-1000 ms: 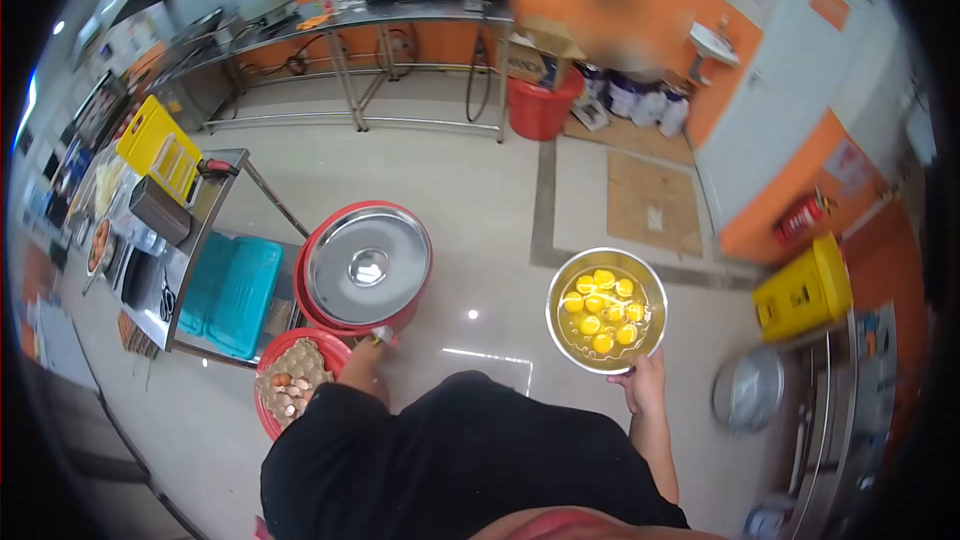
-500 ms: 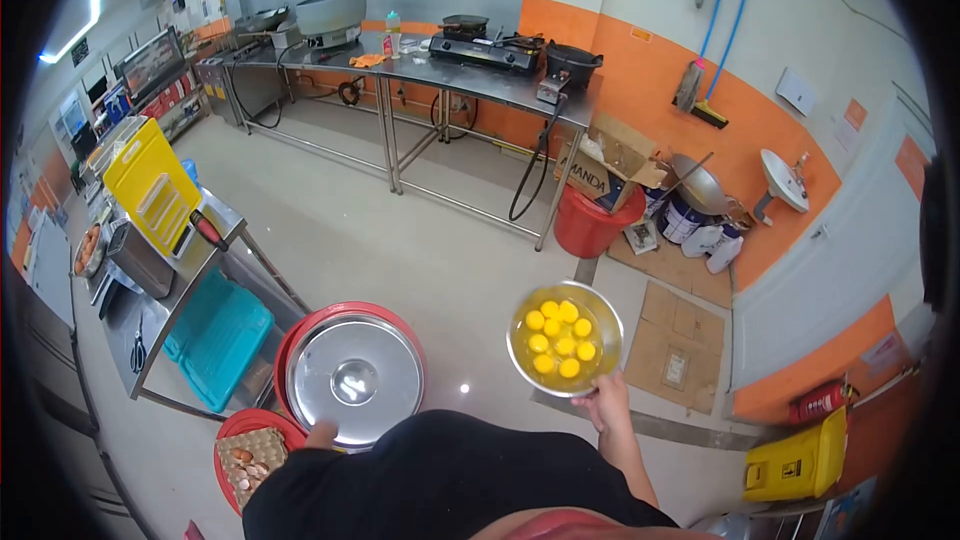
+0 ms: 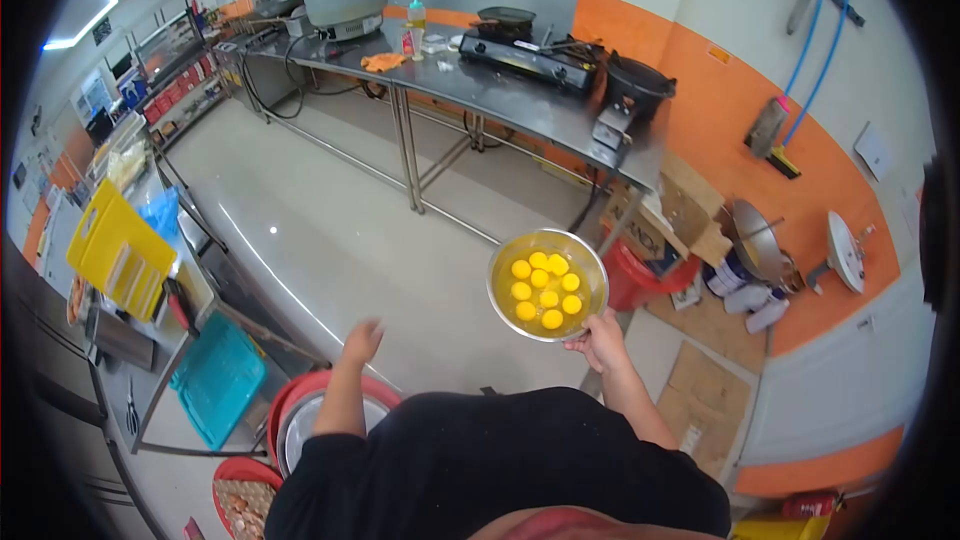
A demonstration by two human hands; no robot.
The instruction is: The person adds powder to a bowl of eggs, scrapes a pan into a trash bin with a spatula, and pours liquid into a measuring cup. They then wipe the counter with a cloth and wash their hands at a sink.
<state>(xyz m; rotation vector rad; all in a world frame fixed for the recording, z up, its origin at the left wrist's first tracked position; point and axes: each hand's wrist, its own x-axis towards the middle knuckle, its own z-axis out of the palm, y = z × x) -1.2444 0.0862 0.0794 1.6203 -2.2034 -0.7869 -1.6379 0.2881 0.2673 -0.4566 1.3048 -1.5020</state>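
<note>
My right hand [image 3: 602, 342] grips the near right rim of a round metal bowl [image 3: 496, 308]. Several whole egg yolks [image 3: 540, 279] float in clear egg white inside it. The bowl hangs in front of me over the floor, tilted only slightly. My left hand [image 3: 363, 342] is in the air to the left of the bowl, holding nothing, its fingers loosely apart. Below that arm is a large round metal lid [image 3: 300, 430] in a red tub [image 3: 276, 410], partly hidden by my body. Lower left, an egg tray [image 3: 240, 496] with eggshells rests on a red container [image 3: 222, 470].
A long steel table [image 3: 440, 90] ahead carries a gas stove [image 3: 530, 60], pans and bottles. At left, a side table [image 3: 150, 410] holds a yellow lid [image 3: 120, 250] and scissors [image 3: 131, 410]; a teal lid [image 3: 220, 380] leans there. A red bin [image 3: 640, 285] with a cardboard box stands right.
I have turned and moved nearer the long table, carrying the bowl along. My left hand has risen from beside the metal lid into the air. The right hand keeps its grip.
</note>
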